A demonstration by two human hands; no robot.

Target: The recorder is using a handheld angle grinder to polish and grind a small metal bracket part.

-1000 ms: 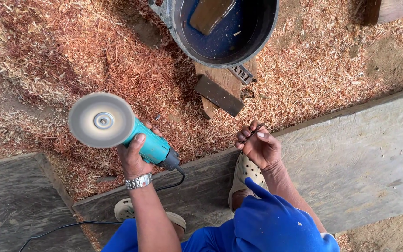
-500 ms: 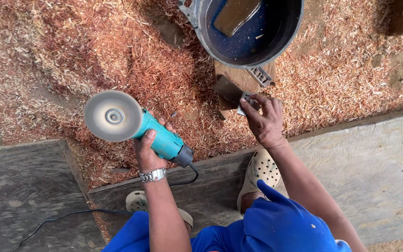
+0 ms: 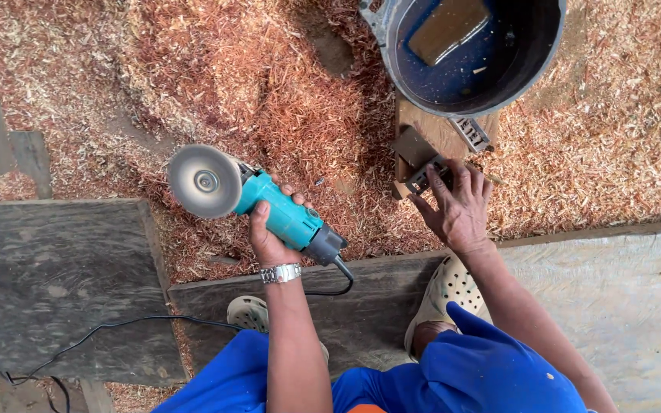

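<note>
The left hand (image 3: pixel 269 237) is clenched around a teal grinder (image 3: pixel 281 214), disc (image 3: pixel 204 182) raised over the sawdust (image 3: pixel 193 92). The right hand (image 3: pixel 457 210) lies fingers spread on a small metal piece (image 3: pixel 422 177) on a wood block (image 3: pixel 426 138), just below the blue bucket (image 3: pixel 468 53); a closed grasp cannot be told.

Just one head cam here, looking pretty much straight down from close above at both hands, the grinder (image 3: pixel 262 203), the bucket (image 3: pixel 472 53) and the sawdust floor (image 3: pixel 116 92).
</note>
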